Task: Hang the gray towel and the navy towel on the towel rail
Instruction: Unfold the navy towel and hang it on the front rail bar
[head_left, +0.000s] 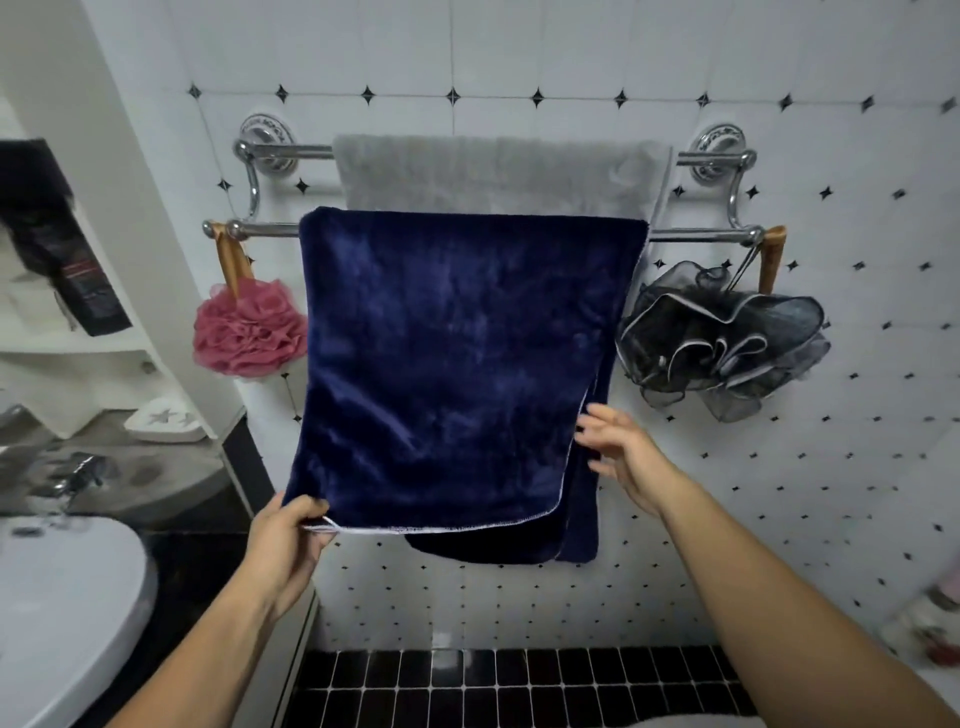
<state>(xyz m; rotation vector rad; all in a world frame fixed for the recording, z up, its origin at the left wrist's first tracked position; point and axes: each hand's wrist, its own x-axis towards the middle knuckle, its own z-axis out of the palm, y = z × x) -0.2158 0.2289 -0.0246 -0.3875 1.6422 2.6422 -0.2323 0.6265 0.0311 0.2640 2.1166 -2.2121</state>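
Observation:
A chrome double towel rail (270, 229) is fixed to the white tiled wall. The gray towel (498, 171) hangs over its upper back bar. The navy towel (447, 353) is draped over the lower front bar and covers most of the gray one. My left hand (285, 540) pinches the navy towel's bottom left corner and holds the front layer lifted out from the wall. My right hand (623, 452) is by the towel's lower right edge, fingers spread, holding nothing.
A pink bath sponge (249, 332) hangs from the rail's left end, a black one (727, 343) from its right end. A white shelf unit (104, 291) with bottles stands at the left, a white basin (67, 613) below it. Black floor tiles (493, 686) lie underneath.

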